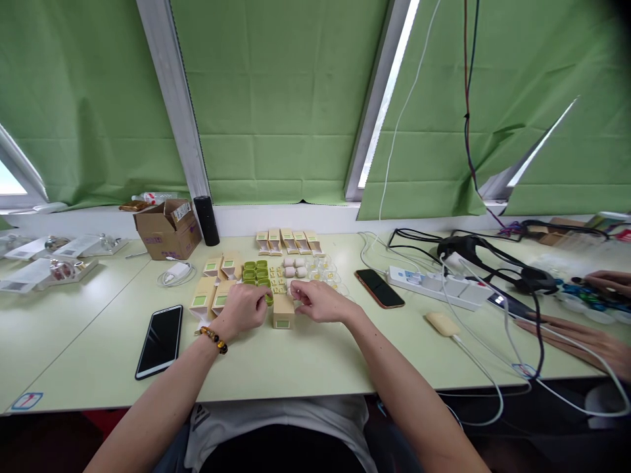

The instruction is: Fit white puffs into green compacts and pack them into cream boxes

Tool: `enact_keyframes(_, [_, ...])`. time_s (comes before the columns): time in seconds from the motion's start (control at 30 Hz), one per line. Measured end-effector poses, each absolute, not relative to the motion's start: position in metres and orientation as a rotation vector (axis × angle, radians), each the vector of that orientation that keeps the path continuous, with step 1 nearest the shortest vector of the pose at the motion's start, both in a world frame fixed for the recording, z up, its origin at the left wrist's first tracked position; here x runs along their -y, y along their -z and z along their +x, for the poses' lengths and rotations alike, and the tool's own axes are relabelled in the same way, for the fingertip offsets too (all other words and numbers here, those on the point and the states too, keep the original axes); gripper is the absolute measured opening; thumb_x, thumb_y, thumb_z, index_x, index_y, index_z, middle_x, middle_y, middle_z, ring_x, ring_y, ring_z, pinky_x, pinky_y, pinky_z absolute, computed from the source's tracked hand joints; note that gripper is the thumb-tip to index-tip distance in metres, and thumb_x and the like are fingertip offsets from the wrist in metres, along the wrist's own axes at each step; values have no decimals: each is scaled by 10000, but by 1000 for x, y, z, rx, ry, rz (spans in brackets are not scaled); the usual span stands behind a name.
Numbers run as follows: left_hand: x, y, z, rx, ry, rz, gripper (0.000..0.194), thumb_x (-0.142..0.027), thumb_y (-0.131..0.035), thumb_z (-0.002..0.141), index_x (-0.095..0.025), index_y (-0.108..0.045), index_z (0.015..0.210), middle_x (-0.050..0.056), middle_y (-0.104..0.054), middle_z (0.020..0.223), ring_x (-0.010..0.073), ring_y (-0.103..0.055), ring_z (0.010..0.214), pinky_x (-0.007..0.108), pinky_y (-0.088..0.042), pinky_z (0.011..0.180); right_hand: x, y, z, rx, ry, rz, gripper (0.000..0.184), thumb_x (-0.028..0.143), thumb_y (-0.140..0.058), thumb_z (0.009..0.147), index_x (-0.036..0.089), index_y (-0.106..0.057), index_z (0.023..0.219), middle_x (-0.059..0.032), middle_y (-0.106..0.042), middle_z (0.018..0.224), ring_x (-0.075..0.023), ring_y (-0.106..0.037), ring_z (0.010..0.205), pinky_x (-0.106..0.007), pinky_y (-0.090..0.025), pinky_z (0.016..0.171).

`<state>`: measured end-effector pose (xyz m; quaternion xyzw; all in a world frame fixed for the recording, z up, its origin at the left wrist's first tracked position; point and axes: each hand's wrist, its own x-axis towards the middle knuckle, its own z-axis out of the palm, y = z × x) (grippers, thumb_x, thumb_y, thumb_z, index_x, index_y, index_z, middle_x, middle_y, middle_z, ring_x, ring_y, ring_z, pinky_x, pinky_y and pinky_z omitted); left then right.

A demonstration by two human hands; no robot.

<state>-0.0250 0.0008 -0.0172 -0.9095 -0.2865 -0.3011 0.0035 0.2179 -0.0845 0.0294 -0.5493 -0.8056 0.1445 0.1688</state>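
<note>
My left hand [246, 307] is closed, its fingertips pinching a small green cup [269, 299] just left of an upright cardboard box [282, 315]. My right hand [318, 301] is curled at the right side of that box, fingers pressed together; what they hold, if anything, is too small to make out. Behind my left hand stand several green square cups [255, 269] in rows. Beside them lie small yellow pieces [277, 279], pale pink rolls [294, 263] and clear round pieces [323, 267]. Open cardboard boxes [203, 293] stand to the left.
More boxes [288, 242] line up at the back. A phone [160, 341] lies left, another phone [379, 288] right, near a power strip [434, 287] with tangled cables. A carton [168, 230] and black cylinder [206, 221] stand rear left. Another person's hands [582, 338] are far right.
</note>
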Motion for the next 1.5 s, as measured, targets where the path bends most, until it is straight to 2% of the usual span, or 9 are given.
enact_keyframes(0.1, [1, 14, -24, 856, 937, -2902, 331, -110, -535, 816, -207, -772, 1026, 43, -733, 721, 206, -640, 648, 337, -438, 656, 84, -30, 217, 2298, -469, -1548, 308, 232, -733, 789, 237, -432, 852, 55, -531, 737, -138, -433, 664, -271, -225, 631])
enact_keyframes(0.2, [7, 6, -23, 719, 955, -3014, 383, -143, -536, 891, -209, -693, 1234, 69, -772, 976, 236, -692, 878, 418, -496, 903, 84, -30, 219, 2289, -489, -1551, 306, 242, -742, 784, 237, -445, 857, 57, -538, 745, -135, -434, 658, -270, -234, 631])
enact_keyframes(0.3, [13, -1, -22, 620, 889, -3102, 479, -282, -610, 936, -227, -561, 1409, 120, -680, 1337, 308, -610, 1242, 497, -419, 1107, 83, -30, 224, 2265, -496, -1525, 259, 164, -684, 771, 234, -446, 846, 59, -527, 736, -133, -431, 658, -267, -244, 631])
enact_keyframes(0.4, [17, -4, -19, 586, 747, -3163, 666, -396, -708, 902, -237, -457, 1498, 146, -559, 1506, 352, -495, 1397, 527, -372, 1160, 81, -30, 230, 2201, -491, -1512, 216, 90, -597, 756, 228, -449, 831, 53, -516, 732, -131, -420, 656, -262, -259, 637])
enact_keyframes(0.5, [21, -5, -13, 527, 607, -3226, 745, -362, -747, 881, -257, -397, 1530, 131, -582, 1488, 333, -528, 1372, 519, -352, 1166, 79, -29, 235, 2124, -458, -1508, 185, 83, -567, 769, 224, -462, 827, 44, -516, 738, -134, -422, 663, -258, -264, 634])
enact_keyframes(0.73, [25, -20, -5, 527, 470, -3191, 558, -142, -669, 868, -263, -520, 1392, 72, -719, 1257, 278, -661, 1161, 432, -424, 1048, 81, -30, 234, 2066, -359, -1506, 136, 123, -605, 837, 226, -534, 890, 59, -535, 682, -134, -461, 642, -257, -265, 636])
enact_keyframes(1.1, [-96, -94, 3, 991, 617, -2868, 595, -109, -618, 824, -202, -522, 1404, 109, -650, 1396, 294, -592, 1291, 395, -500, 1057, 80, -29, 235, 2010, -151, -1542, 192, 167, -639, 908, 249, -609, 1079, 60, -600, 697, -145, -539, 665, -260, -290, 663])
enact_keyframes(1.33, [-183, -68, 24, 1329, 283, -2726, 654, -83, -646, 782, -167, -509, 1416, 144, -682, 1333, 306, -615, 1243, 342, -520, 940, 79, -28, 229, 2005, -165, -1503, 199, 174, -625, 932, 248, -618, 1116, 61, -632, 694, -147, -559, 666, -264, -308, 667])
enact_keyframes(1.5, [-206, -38, 30, 1369, 201, -2693, 646, -97, -644, 786, -138, -512, 1417, 153, -723, 1219, 297, -641, 1196, 399, -430, 1107, 77, -27, 226, 1996, -224, -1494, 208, 172, -615, 943, 245, -630, 1138, 53, -666, 716, -151, -584, 684, -266, -332, 681])
